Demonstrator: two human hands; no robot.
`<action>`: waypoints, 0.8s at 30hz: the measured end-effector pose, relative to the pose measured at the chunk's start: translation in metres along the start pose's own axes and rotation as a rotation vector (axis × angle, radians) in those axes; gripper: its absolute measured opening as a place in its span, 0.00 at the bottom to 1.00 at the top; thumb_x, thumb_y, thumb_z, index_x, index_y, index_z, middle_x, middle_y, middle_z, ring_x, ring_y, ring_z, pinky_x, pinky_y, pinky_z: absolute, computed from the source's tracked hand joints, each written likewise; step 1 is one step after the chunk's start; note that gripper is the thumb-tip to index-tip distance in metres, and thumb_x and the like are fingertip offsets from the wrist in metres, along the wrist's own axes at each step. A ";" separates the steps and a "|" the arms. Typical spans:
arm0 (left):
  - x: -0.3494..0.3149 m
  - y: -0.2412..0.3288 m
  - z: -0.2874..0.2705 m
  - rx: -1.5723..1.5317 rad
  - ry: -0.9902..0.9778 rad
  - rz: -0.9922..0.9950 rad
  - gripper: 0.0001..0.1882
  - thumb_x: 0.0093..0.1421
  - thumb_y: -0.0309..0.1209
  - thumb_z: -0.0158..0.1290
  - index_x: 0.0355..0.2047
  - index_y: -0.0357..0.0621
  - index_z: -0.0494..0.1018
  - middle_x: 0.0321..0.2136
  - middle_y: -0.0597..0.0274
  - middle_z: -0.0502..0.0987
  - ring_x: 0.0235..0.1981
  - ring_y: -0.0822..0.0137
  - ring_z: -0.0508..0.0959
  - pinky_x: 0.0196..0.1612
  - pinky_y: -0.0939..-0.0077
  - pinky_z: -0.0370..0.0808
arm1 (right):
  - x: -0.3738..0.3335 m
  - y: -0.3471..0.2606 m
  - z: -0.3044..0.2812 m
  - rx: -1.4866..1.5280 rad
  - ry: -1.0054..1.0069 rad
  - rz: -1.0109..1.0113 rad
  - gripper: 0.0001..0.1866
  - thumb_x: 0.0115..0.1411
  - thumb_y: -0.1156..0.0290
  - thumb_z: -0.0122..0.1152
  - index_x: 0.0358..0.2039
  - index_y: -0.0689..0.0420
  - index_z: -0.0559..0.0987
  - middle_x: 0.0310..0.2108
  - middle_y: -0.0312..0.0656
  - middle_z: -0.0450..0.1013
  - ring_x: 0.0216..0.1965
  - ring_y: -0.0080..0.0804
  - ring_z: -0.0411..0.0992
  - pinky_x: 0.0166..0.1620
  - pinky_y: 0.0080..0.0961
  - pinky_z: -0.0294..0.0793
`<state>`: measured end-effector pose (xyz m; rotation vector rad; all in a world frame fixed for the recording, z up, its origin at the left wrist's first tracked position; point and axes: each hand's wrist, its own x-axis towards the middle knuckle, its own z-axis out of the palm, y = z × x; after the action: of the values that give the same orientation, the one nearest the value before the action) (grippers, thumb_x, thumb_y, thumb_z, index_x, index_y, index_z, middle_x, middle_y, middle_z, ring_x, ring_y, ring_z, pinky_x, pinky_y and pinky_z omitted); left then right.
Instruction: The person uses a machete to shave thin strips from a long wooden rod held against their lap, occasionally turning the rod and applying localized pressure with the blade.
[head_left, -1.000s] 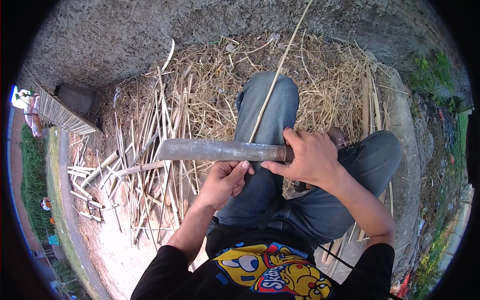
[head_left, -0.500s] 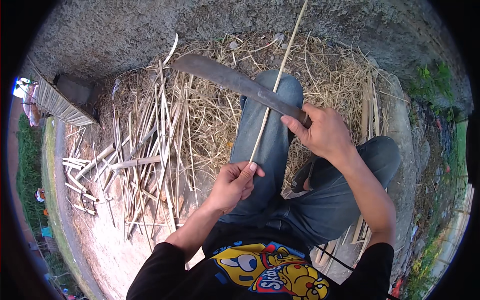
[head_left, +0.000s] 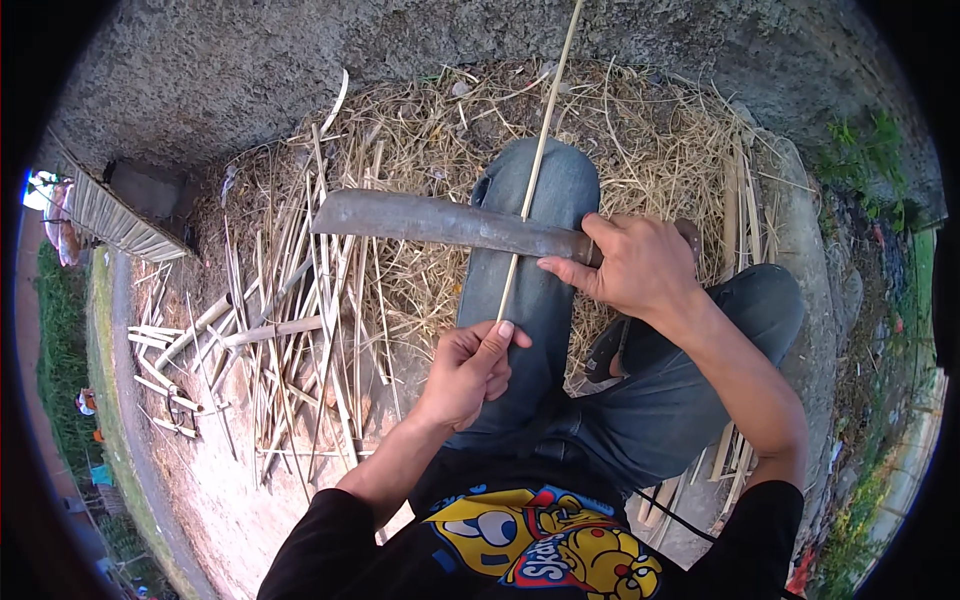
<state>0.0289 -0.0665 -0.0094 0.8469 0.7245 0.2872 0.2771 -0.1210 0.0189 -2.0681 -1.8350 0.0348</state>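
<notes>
My left hand [head_left: 470,372] pinches the near end of a thin, pale bamboo strip [head_left: 541,150] between thumb and fingers. The strip runs up and away over my jeans-clad knee [head_left: 545,185] and past the top of the view. In my right hand [head_left: 640,262] is a machete [head_left: 420,218], gripped at its dark wooden handle. Its broad grey blade lies crosswise over the strip above my thigh, with the tip pointing left. The fingers of my right hand wrap the handle, and its thumb lies along the near side by the blade's base.
Split bamboo pieces [head_left: 290,345] lie heaped on the ground to the left. Curly shavings [head_left: 425,275] cover the ground around my knee. A rough grey wall [head_left: 450,45] rises at the far side. More long strips [head_left: 738,215] lie at the right, by a concrete edge.
The machete has come nearer along the strip, and its tip has swung down so the blade is almost level. My left hand keeps its pinch in about the same place.
</notes>
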 end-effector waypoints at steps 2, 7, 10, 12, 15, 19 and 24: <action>-0.001 0.000 0.004 -0.035 -0.030 0.004 0.17 0.78 0.37 0.46 0.40 0.34 0.76 0.14 0.78 0.58 0.12 0.83 0.53 0.16 0.80 0.50 | 0.010 0.010 -0.010 -0.006 0.065 -0.003 0.40 0.62 0.28 0.53 0.23 0.59 0.78 0.14 0.49 0.74 0.21 0.50 0.80 0.24 0.44 0.79; 0.006 0.003 0.006 -0.043 -0.043 -0.005 0.17 0.78 0.37 0.45 0.40 0.35 0.76 0.14 0.78 0.58 0.12 0.83 0.54 0.17 0.80 0.50 | 0.001 -0.005 -0.008 -0.013 -0.051 0.081 0.38 0.61 0.30 0.58 0.25 0.59 0.77 0.14 0.50 0.73 0.22 0.53 0.79 0.25 0.45 0.77; -0.004 -0.003 0.000 0.001 -0.021 0.020 0.17 0.77 0.36 0.46 0.40 0.35 0.76 0.15 0.77 0.56 0.12 0.83 0.52 0.16 0.80 0.48 | 0.006 0.000 -0.015 -0.072 -0.012 -0.004 0.40 0.62 0.28 0.54 0.25 0.60 0.79 0.14 0.49 0.74 0.21 0.51 0.80 0.26 0.46 0.80; -0.006 -0.004 0.001 0.030 -0.021 0.034 0.16 0.77 0.36 0.46 0.41 0.34 0.75 0.15 0.77 0.55 0.12 0.82 0.51 0.16 0.79 0.47 | 0.023 0.019 -0.024 -0.047 0.059 0.051 0.40 0.62 0.28 0.54 0.26 0.60 0.80 0.14 0.49 0.74 0.22 0.50 0.81 0.28 0.46 0.81; 0.000 0.003 0.005 0.049 -0.030 -0.001 0.17 0.77 0.36 0.46 0.40 0.34 0.75 0.15 0.77 0.55 0.12 0.82 0.51 0.16 0.79 0.47 | 0.030 0.031 -0.026 0.057 0.005 0.208 0.41 0.62 0.28 0.54 0.27 0.61 0.81 0.15 0.50 0.75 0.24 0.50 0.81 0.29 0.46 0.81; -0.003 -0.002 -0.004 0.075 -0.002 0.003 0.17 0.77 0.36 0.45 0.40 0.32 0.75 0.14 0.78 0.55 0.12 0.82 0.51 0.16 0.79 0.48 | 0.005 -0.005 -0.012 0.007 -0.109 0.029 0.40 0.62 0.28 0.54 0.27 0.60 0.81 0.17 0.50 0.76 0.24 0.51 0.81 0.30 0.47 0.81; -0.033 -0.010 -0.028 0.136 0.001 0.027 0.18 0.77 0.37 0.47 0.41 0.33 0.78 0.14 0.78 0.59 0.13 0.84 0.55 0.17 0.81 0.50 | 0.039 0.043 -0.032 -0.025 0.100 0.168 0.42 0.63 0.27 0.51 0.25 0.61 0.81 0.17 0.50 0.76 0.23 0.52 0.80 0.28 0.46 0.79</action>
<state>-0.0146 -0.0732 -0.0143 0.9859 0.7402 0.2650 0.3326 -0.0952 0.0453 -2.1950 -1.6076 -0.0461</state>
